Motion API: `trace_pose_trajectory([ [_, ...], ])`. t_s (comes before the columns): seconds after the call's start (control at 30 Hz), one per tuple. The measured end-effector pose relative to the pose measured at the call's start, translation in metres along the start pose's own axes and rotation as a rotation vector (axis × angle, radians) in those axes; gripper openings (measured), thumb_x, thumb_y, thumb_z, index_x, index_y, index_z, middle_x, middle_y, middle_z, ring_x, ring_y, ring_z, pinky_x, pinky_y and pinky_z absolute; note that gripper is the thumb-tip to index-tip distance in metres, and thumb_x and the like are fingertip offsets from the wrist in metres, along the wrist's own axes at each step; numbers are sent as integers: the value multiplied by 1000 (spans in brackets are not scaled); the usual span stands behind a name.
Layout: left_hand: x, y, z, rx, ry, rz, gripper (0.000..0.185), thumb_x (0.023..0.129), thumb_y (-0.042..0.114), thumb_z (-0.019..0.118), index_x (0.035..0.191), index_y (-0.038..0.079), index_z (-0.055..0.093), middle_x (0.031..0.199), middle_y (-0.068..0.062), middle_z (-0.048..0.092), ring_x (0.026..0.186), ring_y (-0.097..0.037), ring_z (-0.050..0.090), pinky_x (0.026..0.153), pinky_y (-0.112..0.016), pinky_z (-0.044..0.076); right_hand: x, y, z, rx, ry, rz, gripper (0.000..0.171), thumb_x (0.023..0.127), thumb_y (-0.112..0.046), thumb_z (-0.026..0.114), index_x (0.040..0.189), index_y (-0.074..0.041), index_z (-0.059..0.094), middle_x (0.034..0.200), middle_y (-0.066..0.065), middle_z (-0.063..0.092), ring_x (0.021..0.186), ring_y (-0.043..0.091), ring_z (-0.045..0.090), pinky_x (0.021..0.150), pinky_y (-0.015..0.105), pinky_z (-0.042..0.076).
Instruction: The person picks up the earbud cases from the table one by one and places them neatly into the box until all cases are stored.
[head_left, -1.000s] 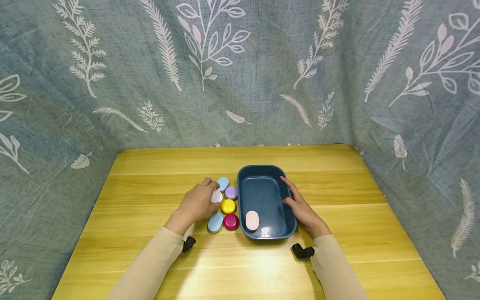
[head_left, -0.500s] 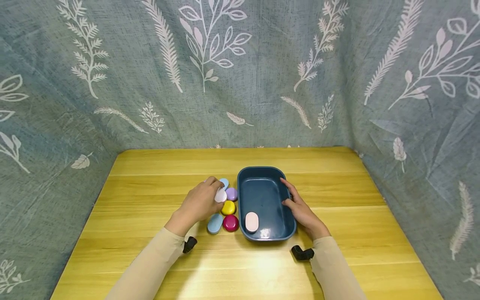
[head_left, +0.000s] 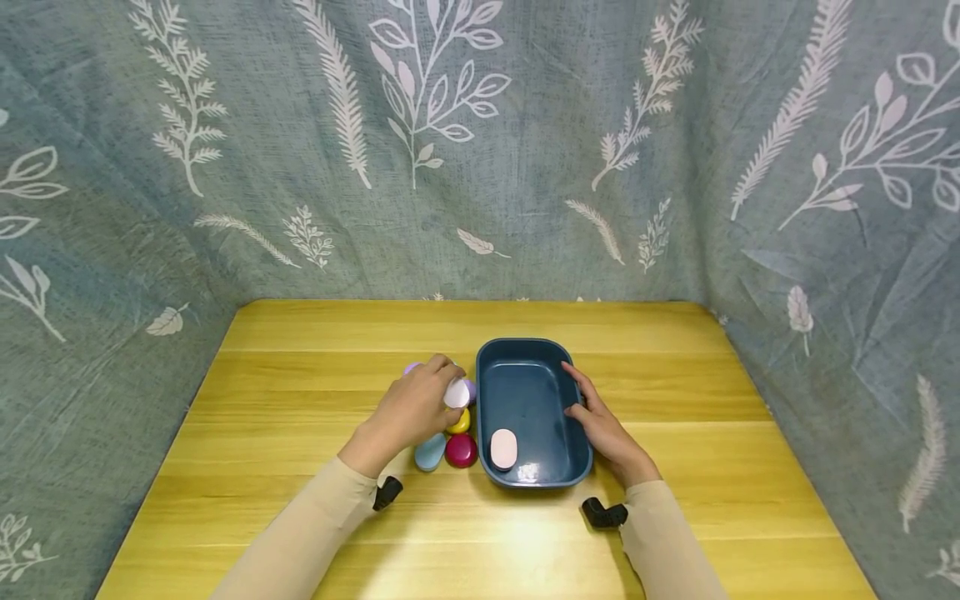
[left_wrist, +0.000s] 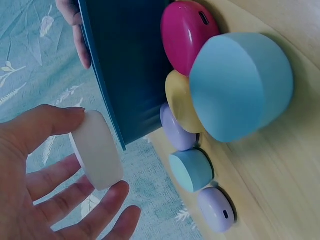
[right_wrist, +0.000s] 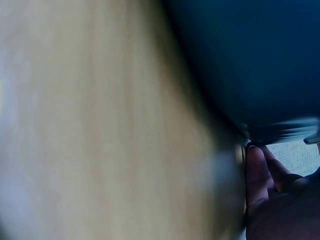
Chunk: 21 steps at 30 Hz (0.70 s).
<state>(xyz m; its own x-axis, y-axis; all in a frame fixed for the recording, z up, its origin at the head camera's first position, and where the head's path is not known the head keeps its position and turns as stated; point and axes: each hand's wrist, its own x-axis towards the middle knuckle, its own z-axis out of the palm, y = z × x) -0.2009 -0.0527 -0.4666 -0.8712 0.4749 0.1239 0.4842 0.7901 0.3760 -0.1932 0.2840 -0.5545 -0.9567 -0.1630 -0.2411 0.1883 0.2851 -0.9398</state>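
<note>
My left hand (head_left: 438, 392) pinches a white oval case (head_left: 456, 393) between thumb and fingers, lifted just left of the dark blue tray (head_left: 558, 475). The left wrist view shows the same white case (left_wrist: 97, 150) held beside the tray wall (left_wrist: 130, 70). Below it on the table lie a magenta case (head_left: 461, 450), a light blue case (head_left: 431, 452), a yellow case (head_left: 460, 422) and a purple case (head_left: 470, 387), partly hidden by the hand. A pale pink case (head_left: 503, 448) lies inside the tray. My right hand (head_left: 581, 400) grips the tray's right rim.
The yellow wooden table (head_left: 300, 367) is enclosed on three sides by a grey leaf-print cloth (head_left: 480, 150). Another lavender case (left_wrist: 215, 210) and a teal one (left_wrist: 192, 170) lie farther back. The right wrist view is blurred, showing only tray (right_wrist: 250, 60) and fingers (right_wrist: 260, 170).
My left hand has lifted the white case off the table and carried it right, toward the tray's left wall. The right hand has stayed on the rim.
</note>
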Motion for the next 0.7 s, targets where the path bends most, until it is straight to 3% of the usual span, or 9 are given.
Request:
trace_pose_trajectory([
  [0.23, 0, 7, 1, -24, -10, 40, 48, 86, 25, 82, 129, 9, 68, 124, -4, 64, 97, -20, 65, 81, -32, 56, 0, 1, 0, 14, -2, 8, 75, 102, -11, 47, 158, -55, 25, 176, 1, -1, 162, 34, 1, 126, 63, 14],
  [0.7, -1, 23, 4, -61, -20, 104, 49, 88, 23, 82, 131, 7, 66, 130, -8, 63, 102, -25, 66, 91, -35, 57, 0, 2, 0, 10, -8, -6, 75, 102, -10, 46, 159, -53, 24, 176, 2, -2, 162, 35, 0, 125, 64, 14],
])
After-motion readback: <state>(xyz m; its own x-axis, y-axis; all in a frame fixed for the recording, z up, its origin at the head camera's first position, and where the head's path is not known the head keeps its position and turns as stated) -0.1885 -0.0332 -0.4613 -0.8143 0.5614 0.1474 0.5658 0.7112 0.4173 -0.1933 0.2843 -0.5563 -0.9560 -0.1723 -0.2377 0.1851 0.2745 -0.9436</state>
